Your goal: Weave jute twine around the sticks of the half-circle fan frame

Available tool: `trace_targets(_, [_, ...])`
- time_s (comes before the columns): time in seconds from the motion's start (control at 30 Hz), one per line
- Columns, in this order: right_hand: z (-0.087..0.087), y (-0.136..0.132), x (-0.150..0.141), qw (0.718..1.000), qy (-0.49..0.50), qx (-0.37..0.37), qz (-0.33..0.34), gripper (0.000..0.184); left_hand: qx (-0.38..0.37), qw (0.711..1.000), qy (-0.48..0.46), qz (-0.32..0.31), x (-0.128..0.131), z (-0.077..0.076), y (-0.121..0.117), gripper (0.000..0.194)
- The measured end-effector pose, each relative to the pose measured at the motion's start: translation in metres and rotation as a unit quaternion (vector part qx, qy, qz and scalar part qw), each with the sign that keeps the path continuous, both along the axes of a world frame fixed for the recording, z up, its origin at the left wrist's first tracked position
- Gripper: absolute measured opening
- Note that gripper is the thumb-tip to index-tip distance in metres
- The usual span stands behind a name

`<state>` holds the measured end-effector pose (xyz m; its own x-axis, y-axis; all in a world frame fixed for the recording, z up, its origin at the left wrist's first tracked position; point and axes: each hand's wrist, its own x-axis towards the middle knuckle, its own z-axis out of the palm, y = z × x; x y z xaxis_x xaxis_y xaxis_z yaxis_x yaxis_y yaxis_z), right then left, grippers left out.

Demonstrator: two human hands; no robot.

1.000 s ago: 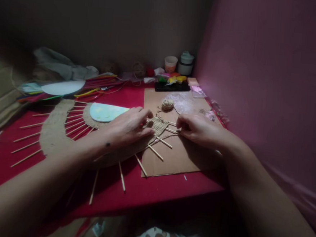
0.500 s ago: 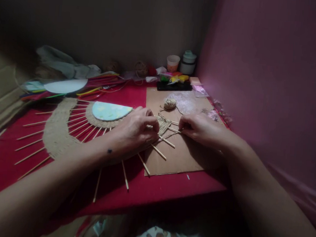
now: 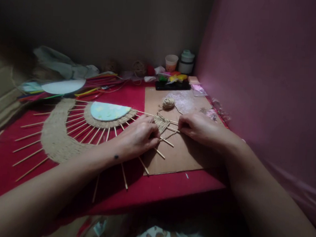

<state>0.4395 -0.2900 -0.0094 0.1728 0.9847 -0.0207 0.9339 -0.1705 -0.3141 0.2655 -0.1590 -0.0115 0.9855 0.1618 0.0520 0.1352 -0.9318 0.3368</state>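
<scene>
A half-round woven twine piece [image 3: 55, 134] with thin wooden sticks fanning outward lies across the table. At its inner centre is a pale blue half disc [image 3: 109, 111] edged with coiled twine. My left hand [image 3: 143, 133] is closed at the woven band's right end, thumb and fingers pinched on the weave and covering part of it. The tight twine weave [image 3: 161, 124] shows just beyond those fingers. My right hand [image 3: 196, 127] is closed at the stick tips, pinching the twine that runs there from the weave; its fingertips are partly hidden. A small twine ball [image 3: 168, 103] sits behind.
Under the right end lies a cardboard sheet [image 3: 176, 159] on the red cloth [image 3: 158, 190]. A black tray [image 3: 173, 86] with colourful packets, a paper cup [image 3: 171, 63] and a lidded jar [image 3: 186, 62] stand behind. Coloured strips [image 3: 95, 89] lie back left. A pink wall [image 3: 271, 86] borders the right.
My left hand's fingers, spread over the weave earlier, have closed and come slightly nearer the front edge, uncovering more of the inner sticks. My right hand stays nearly in place.
</scene>
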Motion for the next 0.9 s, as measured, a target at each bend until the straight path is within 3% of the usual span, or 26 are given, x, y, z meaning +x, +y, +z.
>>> trace_targets(0.9, [-0.003, 0.001, -0.008, 1.000, -0.026, -0.009, -0.013, 0.012, -0.155, 0.985, 0.080, -0.005, 0.000, 0.018, 0.013, 0.012])
